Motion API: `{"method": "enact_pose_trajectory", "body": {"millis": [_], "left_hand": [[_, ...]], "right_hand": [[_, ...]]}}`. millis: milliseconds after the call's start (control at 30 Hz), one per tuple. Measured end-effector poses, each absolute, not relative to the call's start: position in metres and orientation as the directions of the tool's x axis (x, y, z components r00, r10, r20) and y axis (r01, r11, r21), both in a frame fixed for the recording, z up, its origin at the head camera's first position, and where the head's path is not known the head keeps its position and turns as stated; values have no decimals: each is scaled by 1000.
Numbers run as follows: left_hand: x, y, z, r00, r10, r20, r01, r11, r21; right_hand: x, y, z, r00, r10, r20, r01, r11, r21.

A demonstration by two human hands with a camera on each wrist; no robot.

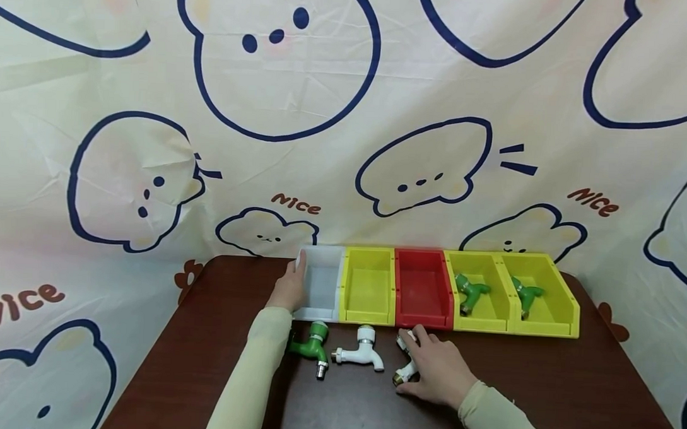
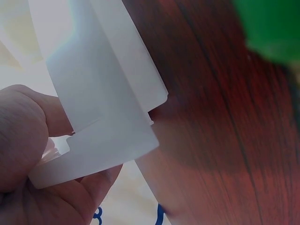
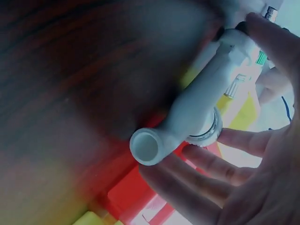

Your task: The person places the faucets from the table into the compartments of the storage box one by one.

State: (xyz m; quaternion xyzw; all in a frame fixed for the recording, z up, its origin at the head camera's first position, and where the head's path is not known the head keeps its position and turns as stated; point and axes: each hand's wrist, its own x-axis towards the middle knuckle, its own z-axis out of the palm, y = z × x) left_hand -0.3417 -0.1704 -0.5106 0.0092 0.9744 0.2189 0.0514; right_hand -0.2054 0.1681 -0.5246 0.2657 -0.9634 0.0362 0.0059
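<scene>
At the left end of the bin row, my left hand (image 1: 288,289) grips the outer side wall of the light grey bin (image 1: 321,286). In the left wrist view, thumb and fingers sit on either side of that bin's edge (image 2: 103,103). My right hand (image 1: 441,368) holds a white tap (image 1: 407,372) in front of the red bin (image 1: 423,290). The right wrist view shows the tap's body (image 3: 197,101) between thumb and fingers, its round spout opening facing the camera. Between the hands lie another white tap (image 1: 362,353) and a green tap (image 1: 312,346) with a metal tip.
A yellow bin (image 1: 368,288) stands between the grey and red ones. Two more yellow bins on the right each contain a green tap, one here (image 1: 474,293) and one there (image 1: 526,296). The brown table (image 1: 161,385) ends at a patterned cloth (image 1: 277,174) behind.
</scene>
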Motion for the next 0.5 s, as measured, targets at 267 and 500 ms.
{"method": "enact_pose_trajectory", "body": {"millis": [267,500], "left_hand": [[-343,-171,-508,-994,44,-99,-2,905,425],[-343,-171,-510,-994,44,-104,-5,904,427]], "right_hand": [[-203,161,-524,-873,-488,7,-488,872,-25],[-201,160,-520,-858,-512,-33,-513,858,9]]}}
